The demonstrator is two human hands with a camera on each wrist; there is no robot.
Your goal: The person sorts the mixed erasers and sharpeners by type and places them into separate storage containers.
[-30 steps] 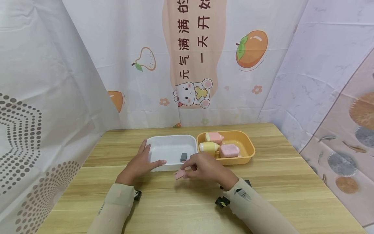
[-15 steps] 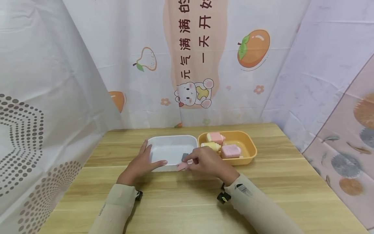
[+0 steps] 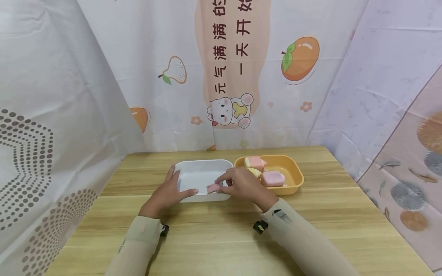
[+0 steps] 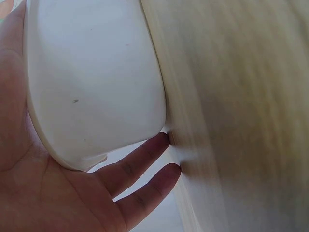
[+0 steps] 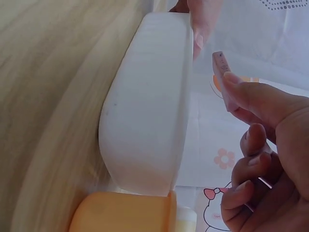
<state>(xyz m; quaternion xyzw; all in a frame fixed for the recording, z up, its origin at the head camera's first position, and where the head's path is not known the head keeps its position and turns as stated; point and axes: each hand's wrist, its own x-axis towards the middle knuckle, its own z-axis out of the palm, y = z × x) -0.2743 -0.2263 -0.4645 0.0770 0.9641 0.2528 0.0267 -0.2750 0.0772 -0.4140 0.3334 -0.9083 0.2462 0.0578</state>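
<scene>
My left hand [image 3: 167,193] holds the left end of a white plastic tray [image 3: 195,176], thumb along the near rim. Its fingers [image 4: 140,157] reach around the outer wall toward the table in the left wrist view. Over the tray's near right part, my right hand [image 3: 241,186] pinches a small flat pink block [image 3: 212,188] between thumb and index finger. Dark print shows on the pink block [image 5: 221,67] in the right wrist view, where it stands above the rim. The right hand mostly hides a small grey block in the tray.
An orange tray [image 3: 291,172] stands against the white tray's right side. In it lie a pink-and-cream bottle [image 3: 254,162], a yellow bottle [image 3: 254,172] partly behind my right hand, and a pink bottle [image 3: 272,178]. A printed curtain [image 3: 165,134] hangs behind the wooden table [image 3: 214,241].
My right hand has carried the pink block up and away from me, from in front of the white tray to over it. The left hand keeps its place on the tray.
</scene>
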